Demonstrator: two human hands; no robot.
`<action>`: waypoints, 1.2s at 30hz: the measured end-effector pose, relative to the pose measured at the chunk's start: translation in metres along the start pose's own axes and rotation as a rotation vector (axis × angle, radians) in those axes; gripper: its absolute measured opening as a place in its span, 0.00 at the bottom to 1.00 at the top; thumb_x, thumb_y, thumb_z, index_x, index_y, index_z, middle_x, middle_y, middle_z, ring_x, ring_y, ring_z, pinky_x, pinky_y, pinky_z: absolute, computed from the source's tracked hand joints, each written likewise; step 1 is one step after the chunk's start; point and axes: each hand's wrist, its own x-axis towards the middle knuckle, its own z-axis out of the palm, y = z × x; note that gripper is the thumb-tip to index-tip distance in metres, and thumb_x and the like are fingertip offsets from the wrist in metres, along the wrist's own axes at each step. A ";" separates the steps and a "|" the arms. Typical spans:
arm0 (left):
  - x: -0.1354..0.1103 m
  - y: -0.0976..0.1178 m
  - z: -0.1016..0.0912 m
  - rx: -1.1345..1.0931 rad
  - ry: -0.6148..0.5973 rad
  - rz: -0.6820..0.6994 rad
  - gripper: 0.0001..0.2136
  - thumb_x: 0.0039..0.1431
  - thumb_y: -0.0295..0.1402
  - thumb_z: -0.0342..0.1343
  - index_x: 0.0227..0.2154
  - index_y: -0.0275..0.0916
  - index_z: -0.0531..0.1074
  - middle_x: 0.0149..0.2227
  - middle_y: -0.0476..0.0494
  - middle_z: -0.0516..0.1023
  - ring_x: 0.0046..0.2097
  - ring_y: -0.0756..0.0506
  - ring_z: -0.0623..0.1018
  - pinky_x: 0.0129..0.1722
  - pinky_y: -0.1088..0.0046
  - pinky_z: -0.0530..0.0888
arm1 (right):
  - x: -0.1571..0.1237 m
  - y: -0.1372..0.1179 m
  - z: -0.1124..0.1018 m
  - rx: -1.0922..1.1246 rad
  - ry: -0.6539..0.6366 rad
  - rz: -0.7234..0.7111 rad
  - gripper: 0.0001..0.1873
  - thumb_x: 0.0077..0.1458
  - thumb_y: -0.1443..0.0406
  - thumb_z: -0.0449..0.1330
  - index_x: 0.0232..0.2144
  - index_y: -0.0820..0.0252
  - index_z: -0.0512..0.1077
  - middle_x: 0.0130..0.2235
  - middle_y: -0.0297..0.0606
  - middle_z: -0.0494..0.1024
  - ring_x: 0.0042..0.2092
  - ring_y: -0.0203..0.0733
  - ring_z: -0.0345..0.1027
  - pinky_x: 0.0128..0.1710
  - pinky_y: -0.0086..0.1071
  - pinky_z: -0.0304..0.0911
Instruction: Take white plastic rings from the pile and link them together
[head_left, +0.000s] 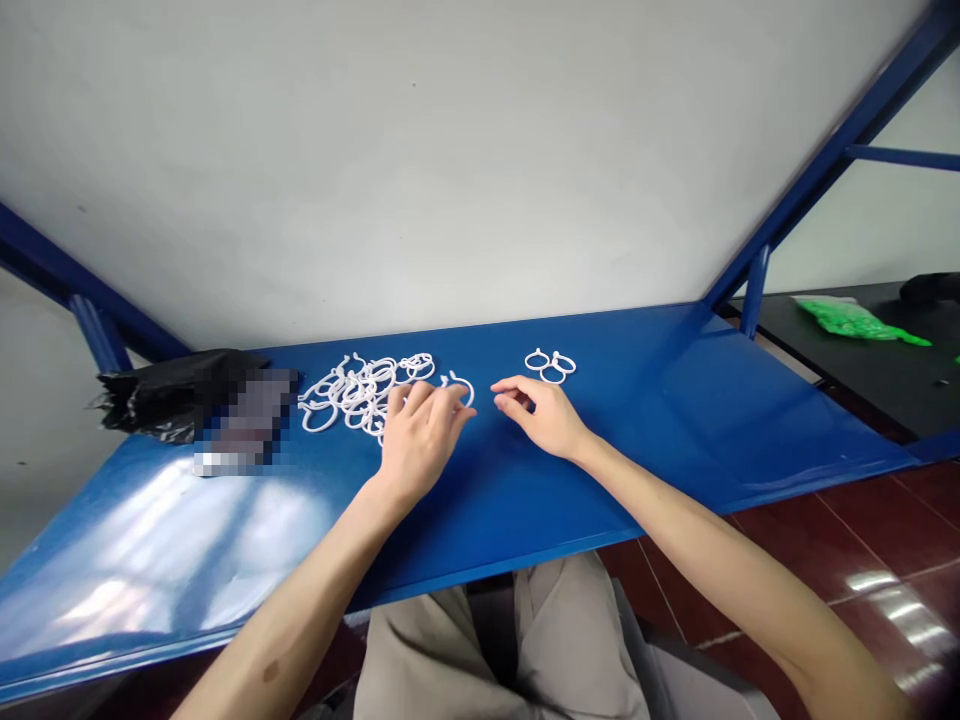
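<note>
My left hand (421,440) pinches a white plastic ring (470,388) between thumb and fingers; the ring looks like a curtain ring with a small knob at its end. Part of that ring is hidden behind the fingers. Just left of this hand lies a tangled pile of similar white rings (360,385), partly covered by it. My right hand (546,415) hovers over the table across from the held ring, thumb and forefinger slightly apart, with nothing visible in them. Beyond it rests a small group of three white rings (553,372).
The blue table (645,370) backs onto a pale wall panel (420,170) between blue metal struts (757,290). At the left lie a black plastic bag (180,385) and a blurred-out dark item (251,420). A bag of green pieces (855,318) sits on a black surface at right.
</note>
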 end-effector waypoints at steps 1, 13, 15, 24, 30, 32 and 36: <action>-0.001 0.004 0.001 -0.020 -0.002 0.065 0.05 0.68 0.36 0.54 0.42 0.43 0.71 0.34 0.48 0.82 0.37 0.43 0.75 0.46 0.62 0.64 | -0.001 -0.003 0.002 0.057 -0.024 0.006 0.14 0.66 0.55 0.57 0.45 0.57 0.76 0.38 0.36 0.83 0.36 0.39 0.76 0.37 0.32 0.70; -0.001 0.013 0.006 -0.081 -0.015 -0.138 0.10 0.67 0.41 0.54 0.34 0.41 0.72 0.34 0.43 0.79 0.37 0.43 0.77 0.40 0.64 0.70 | -0.005 -0.004 0.011 0.059 0.117 -0.011 0.12 0.66 0.60 0.57 0.48 0.55 0.74 0.31 0.33 0.82 0.34 0.40 0.78 0.39 0.33 0.71; -0.001 0.010 0.008 -0.177 -0.077 -0.263 0.09 0.67 0.41 0.53 0.39 0.41 0.72 0.34 0.44 0.80 0.37 0.44 0.78 0.40 0.66 0.72 | -0.006 -0.004 0.010 0.029 0.133 -0.025 0.12 0.65 0.60 0.57 0.48 0.55 0.75 0.32 0.33 0.83 0.34 0.40 0.78 0.38 0.33 0.71; -0.005 0.012 0.015 -0.470 -0.253 -0.371 0.07 0.68 0.34 0.48 0.35 0.42 0.70 0.34 0.48 0.82 0.34 0.47 0.80 0.35 0.71 0.72 | -0.008 -0.004 0.016 -0.110 0.040 -0.094 0.10 0.65 0.65 0.58 0.43 0.55 0.79 0.41 0.38 0.84 0.39 0.42 0.79 0.39 0.33 0.71; -0.007 0.017 0.016 -0.428 -0.170 -0.377 0.05 0.67 0.33 0.49 0.36 0.42 0.69 0.32 0.48 0.81 0.34 0.46 0.79 0.35 0.70 0.73 | -0.008 -0.008 0.016 -0.146 0.065 -0.133 0.10 0.65 0.66 0.59 0.44 0.54 0.80 0.40 0.37 0.84 0.40 0.42 0.79 0.40 0.34 0.73; -0.008 0.017 0.017 -0.399 -0.147 -0.357 0.05 0.67 0.33 0.49 0.37 0.42 0.68 0.31 0.48 0.80 0.34 0.46 0.78 0.35 0.70 0.73 | -0.008 -0.008 0.017 -0.150 0.063 -0.138 0.10 0.65 0.66 0.59 0.44 0.54 0.80 0.40 0.37 0.84 0.40 0.42 0.79 0.40 0.34 0.73; -0.012 0.016 0.020 -0.292 -0.113 -0.219 0.07 0.69 0.31 0.46 0.37 0.42 0.69 0.32 0.47 0.79 0.36 0.45 0.77 0.38 0.69 0.73 | -0.010 -0.003 0.017 -0.176 0.038 -0.213 0.10 0.66 0.66 0.58 0.44 0.54 0.80 0.41 0.38 0.84 0.41 0.43 0.78 0.42 0.35 0.73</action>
